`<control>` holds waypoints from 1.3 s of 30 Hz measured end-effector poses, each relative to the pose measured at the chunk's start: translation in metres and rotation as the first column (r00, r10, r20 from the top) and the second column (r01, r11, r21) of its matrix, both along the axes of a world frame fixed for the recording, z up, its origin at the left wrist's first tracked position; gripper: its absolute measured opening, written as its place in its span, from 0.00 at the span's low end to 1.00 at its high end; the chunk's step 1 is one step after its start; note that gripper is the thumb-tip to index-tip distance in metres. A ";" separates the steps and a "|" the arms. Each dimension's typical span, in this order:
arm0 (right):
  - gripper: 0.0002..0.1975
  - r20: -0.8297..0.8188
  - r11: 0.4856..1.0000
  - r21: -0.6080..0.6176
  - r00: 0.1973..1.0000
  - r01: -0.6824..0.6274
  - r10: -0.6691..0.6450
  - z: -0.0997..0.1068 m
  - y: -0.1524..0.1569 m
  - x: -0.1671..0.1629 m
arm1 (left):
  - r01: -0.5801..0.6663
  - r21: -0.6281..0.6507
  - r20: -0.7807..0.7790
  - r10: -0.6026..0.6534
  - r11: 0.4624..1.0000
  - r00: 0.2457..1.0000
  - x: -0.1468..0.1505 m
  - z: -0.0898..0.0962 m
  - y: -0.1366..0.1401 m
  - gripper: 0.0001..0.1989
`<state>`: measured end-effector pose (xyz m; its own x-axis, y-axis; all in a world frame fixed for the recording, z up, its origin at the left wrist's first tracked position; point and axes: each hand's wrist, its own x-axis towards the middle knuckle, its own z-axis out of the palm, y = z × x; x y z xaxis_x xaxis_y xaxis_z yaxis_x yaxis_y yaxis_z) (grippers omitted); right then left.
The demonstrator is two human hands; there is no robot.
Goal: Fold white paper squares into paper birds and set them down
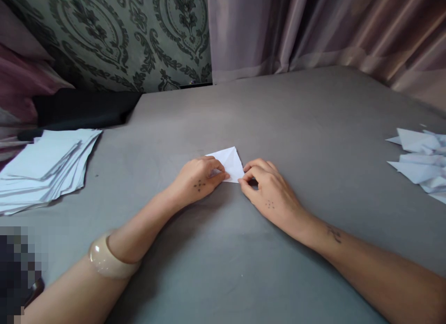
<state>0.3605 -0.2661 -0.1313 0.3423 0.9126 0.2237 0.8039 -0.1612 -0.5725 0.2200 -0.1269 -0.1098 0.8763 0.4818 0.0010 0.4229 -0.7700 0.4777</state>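
Observation:
A small folded sheet of white paper [232, 161] lies between my two hands near the middle of the grey surface. My left hand [202, 175] grips its left part, with thumb and fingers pressed on it and covering that side. At the paper's lower right corner, my right hand [266, 184] pinches the edge between thumb and fingertips. Creases run from the paper's top corner. A pale bangle [108, 259] circles my left forearm.
A stack of white paper sheets [45, 166] rests at the left, beside a black cloth-like item [87, 108]. Several folded white paper pieces [421, 161] lie at the right edge. Curtains [258, 31] and a patterned wall [139, 36] border the far side of the grey surface [296, 115].

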 end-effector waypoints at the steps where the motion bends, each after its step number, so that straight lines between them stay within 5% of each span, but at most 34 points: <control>1: 0.08 -0.002 1.000 -0.007 1.000 0.000 -0.001 0.000 0.000 0.000 | 0.000 -0.004 -0.005 0.000 1.000 1.000 0.000 0.000 0.000 0.09; 16: 0.06 0.009 0.995 -0.096 0.999 -0.033 0.034 0.003 0.000 0.010 | 0.019 -0.015 0.000 -0.019 1.000 1.000 -0.001 -0.003 0.001 0.09; 28: 0.03 -0.234 0.996 -0.062 0.971 -0.062 0.046 0.004 -0.006 0.031 | 0.063 0.014 0.004 -0.063 0.998 0.998 -0.002 -0.007 0.005 0.11; 30: 0.07 -0.207 0.996 0.082 0.977 -0.036 0.053 0.005 -0.009 0.025 | 0.074 0.020 0.012 -0.075 0.997 0.997 -0.002 -0.008 0.006 0.11; 33: 0.13 -0.089 0.954 0.207 0.966 -0.219 0.241 0.005 -0.011 0.009 | 0.084 0.021 0.016 -0.084 0.996 0.996 -0.002 -0.006 0.004 0.11; 39: 0.16 0.141 0.946 0.053 0.940 -0.320 0.310 0.003 -0.017 -0.011 | 0.085 0.024 0.004 -0.085 0.996 0.996 -0.001 -0.003 0.002 0.11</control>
<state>0.3496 -0.2829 -0.1286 0.0041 0.9483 0.3174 0.8745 0.1506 -0.4610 0.2190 -0.1251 -0.1127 0.9139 0.4056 0.0163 0.3532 -0.8142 0.4609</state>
